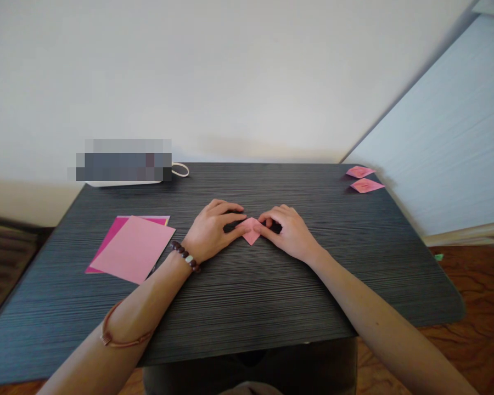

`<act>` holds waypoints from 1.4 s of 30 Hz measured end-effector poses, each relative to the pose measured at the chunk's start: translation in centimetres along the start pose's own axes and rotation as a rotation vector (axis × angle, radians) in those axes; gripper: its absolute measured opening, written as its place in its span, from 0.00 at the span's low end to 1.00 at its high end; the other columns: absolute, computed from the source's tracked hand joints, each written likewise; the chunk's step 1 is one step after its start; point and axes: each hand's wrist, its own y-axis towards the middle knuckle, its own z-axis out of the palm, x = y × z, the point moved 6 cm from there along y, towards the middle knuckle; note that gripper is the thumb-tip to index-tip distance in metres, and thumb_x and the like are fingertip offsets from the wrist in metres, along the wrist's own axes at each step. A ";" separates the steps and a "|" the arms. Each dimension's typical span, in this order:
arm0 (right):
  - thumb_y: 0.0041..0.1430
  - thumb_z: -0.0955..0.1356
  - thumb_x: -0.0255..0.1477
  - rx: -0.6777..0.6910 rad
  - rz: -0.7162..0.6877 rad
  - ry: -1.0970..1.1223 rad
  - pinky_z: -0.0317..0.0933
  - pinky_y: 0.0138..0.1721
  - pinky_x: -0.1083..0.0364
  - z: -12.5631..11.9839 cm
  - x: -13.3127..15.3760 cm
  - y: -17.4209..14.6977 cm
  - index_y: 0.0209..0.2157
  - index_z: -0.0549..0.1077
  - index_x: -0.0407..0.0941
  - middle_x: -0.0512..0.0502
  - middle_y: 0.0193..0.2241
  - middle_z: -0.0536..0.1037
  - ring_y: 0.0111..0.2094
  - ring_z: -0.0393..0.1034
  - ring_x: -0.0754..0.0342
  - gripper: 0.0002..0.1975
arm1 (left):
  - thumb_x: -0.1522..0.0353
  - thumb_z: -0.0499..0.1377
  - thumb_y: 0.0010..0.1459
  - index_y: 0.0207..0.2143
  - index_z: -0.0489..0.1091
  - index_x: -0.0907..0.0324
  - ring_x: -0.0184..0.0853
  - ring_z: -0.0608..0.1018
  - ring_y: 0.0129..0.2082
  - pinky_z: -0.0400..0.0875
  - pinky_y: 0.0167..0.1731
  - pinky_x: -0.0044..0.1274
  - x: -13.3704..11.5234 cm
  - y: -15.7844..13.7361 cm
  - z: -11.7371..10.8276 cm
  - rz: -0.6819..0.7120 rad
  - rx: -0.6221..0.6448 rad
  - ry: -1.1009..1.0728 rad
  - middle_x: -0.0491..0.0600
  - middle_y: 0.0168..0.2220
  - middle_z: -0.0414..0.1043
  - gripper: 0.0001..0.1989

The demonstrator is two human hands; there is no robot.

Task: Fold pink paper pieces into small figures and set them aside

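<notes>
A small piece of folded pink paper (252,231) lies on the dark table between my two hands. My left hand (211,229) grips its left corner, the thumb pressing on top and the fingers curved behind it. At its right corner, my right hand (287,231) pinches the paper between thumb and forefinger. The paper has a diamond outline with its lower point toward me. Parts of its side corners are hidden under my fingers.
Left of my hands lies a stack of square pink paper sheets (134,249). Two folded pink paper pieces (367,185) sit at the table's (247,302) far right corner. A blurred-out device (123,167) with a white loop cord (181,169) stands at the back left, near the wall.
</notes>
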 end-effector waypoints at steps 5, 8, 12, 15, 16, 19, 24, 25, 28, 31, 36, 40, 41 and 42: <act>0.58 0.65 0.38 -0.024 0.029 0.031 0.54 0.36 0.55 -0.1 0.1 0.0 0.31 0.72 0.46 0.51 0.27 0.72 0.31 0.63 0.55 0.11 | 0.62 0.56 0.58 0.38 0.75 0.56 0.37 0.73 0.44 0.68 0.47 0.32 -0.2 0.1 0.6 -0.083 0.027 -0.112 0.49 0.41 0.75 0.11; 0.58 0.65 0.37 -0.041 0.040 0.068 0.55 0.36 0.55 -0.3 0.2 0.0 0.31 0.71 0.45 0.50 0.28 0.73 0.32 0.64 0.56 0.10 | 0.61 0.56 0.57 0.39 0.75 0.55 0.36 0.75 0.44 0.68 0.47 0.31 -0.2 0.1 0.5 -0.169 0.047 -0.217 0.47 0.42 0.76 0.11; 0.59 0.64 0.37 -0.055 0.057 0.111 0.56 0.34 0.56 -0.4 0.3 0.0 0.35 0.72 0.46 0.50 0.30 0.75 0.30 0.65 0.57 0.10 | 0.59 0.57 0.56 0.40 0.74 0.56 0.34 0.78 0.38 0.73 0.40 0.27 0.2 -0.1 0.3 -0.370 0.061 -0.453 0.47 0.39 0.77 0.14; 0.61 0.62 0.38 -0.031 0.071 0.165 0.57 0.31 0.57 -0.5 0.4 0.0 0.34 0.73 0.45 0.51 0.27 0.75 0.27 0.66 0.58 0.12 | 0.59 0.59 0.54 0.41 0.72 0.61 0.31 0.78 0.28 0.75 0.30 0.23 0.4 -0.3 0.6 -0.510 0.069 -0.647 0.49 0.33 0.78 0.16; 0.61 0.62 0.38 -0.022 0.079 0.192 0.57 0.29 0.58 -0.5 0.4 0.0 0.33 0.73 0.45 0.51 0.27 0.75 0.27 0.66 0.58 0.13 | 0.59 0.59 0.54 0.40 0.72 0.62 0.30 0.77 0.25 0.75 0.28 0.22 0.5 -0.4 0.7 -0.550 0.069 -0.688 0.49 0.32 0.78 0.17; 0.60 0.62 0.39 0.013 0.112 0.286 0.57 0.26 0.59 -0.6 0.3 0.0 0.30 0.73 0.44 0.51 0.26 0.77 0.27 0.68 0.58 0.15 | 0.58 0.61 0.52 0.40 0.72 0.64 0.30 0.77 0.23 0.75 0.26 0.22 0.7 -0.6 1.1 -0.643 0.052 -0.791 0.51 0.32 0.78 0.19; 0.59 0.63 0.40 0.043 0.145 0.362 0.55 0.24 0.60 -0.7 0.1 0.0 0.25 0.72 0.43 0.53 0.22 0.75 0.23 0.66 0.61 0.16 | 0.59 0.62 0.50 0.41 0.73 0.66 0.31 0.79 0.26 0.77 0.29 0.22 0.7 -0.8 1.6 -0.703 0.038 -0.916 0.53 0.33 0.78 0.21; 0.59 0.63 0.40 0.043 0.149 0.372 0.54 0.23 0.61 -0.7 0.1 0.0 0.24 0.72 0.43 0.53 0.21 0.75 0.22 0.65 0.61 0.17 | 0.59 0.63 0.50 0.41 0.73 0.66 0.31 0.79 0.26 0.77 0.29 0.22 0.6 -0.9 1.7 -0.707 0.041 -0.928 0.53 0.33 0.78 0.21; 0.59 0.64 0.39 0.043 0.153 0.409 0.54 0.24 0.60 -0.6 -0.1 0.0 0.24 0.72 0.43 0.52 0.21 0.74 0.22 0.64 0.61 0.17 | 0.59 0.63 0.50 0.41 0.73 0.66 0.31 0.79 0.27 0.77 0.30 0.22 0.4 -0.9 1.7 -0.714 0.038 -0.963 0.53 0.33 0.78 0.21; 0.59 0.64 0.38 0.052 0.152 0.431 0.54 0.25 0.60 -0.5 -0.2 0.1 0.24 0.72 0.43 0.52 0.21 0.75 0.22 0.64 0.61 0.16 | 0.59 0.64 0.49 0.40 0.72 0.66 0.31 0.79 0.27 0.76 0.30 0.20 0.4 -1.0 1.7 -0.714 0.034 -0.986 0.53 0.33 0.78 0.21; 0.60 0.64 0.37 0.067 0.133 0.431 0.52 0.24 0.61 -0.5 0.0 0.0 0.23 0.72 0.43 0.53 0.22 0.74 0.23 0.64 0.62 0.16 | 0.61 0.65 0.48 0.38 0.73 0.66 0.31 0.79 0.28 0.76 0.30 0.19 0.7 -1.1 1.7 -0.716 0.016 -0.970 0.53 0.32 0.78 0.19; 0.61 0.63 0.36 0.058 0.100 0.411 0.52 0.24 0.61 -0.5 0.3 0.0 0.24 0.72 0.43 0.53 0.22 0.74 0.24 0.65 0.61 0.15 | 0.61 0.64 0.48 0.37 0.73 0.65 0.31 0.79 0.27 0.75 0.30 0.20 0.8 -1.2 1.7 -0.691 0.000 -0.920 0.52 0.32 0.78 0.18; 0.61 0.63 0.36 0.052 0.088 0.405 0.53 0.25 0.61 -0.6 0.3 0.0 0.24 0.72 0.43 0.53 0.23 0.74 0.25 0.65 0.61 0.15 | 0.61 0.64 0.48 0.37 0.73 0.65 0.31 0.79 0.27 0.75 0.29 0.20 0.9 -1.2 1.7 -0.686 -0.002 -0.915 0.52 0.32 0.78 0.17; 0.61 0.63 0.35 0.045 0.078 0.399 0.53 0.25 0.61 -0.7 0.4 0.0 0.24 0.71 0.43 0.52 0.23 0.74 0.26 0.66 0.61 0.15 | 0.61 0.64 0.48 0.37 0.74 0.64 0.31 0.79 0.27 0.75 0.29 0.20 0.9 -1.2 1.6 -0.684 -0.003 -0.913 0.52 0.32 0.78 0.17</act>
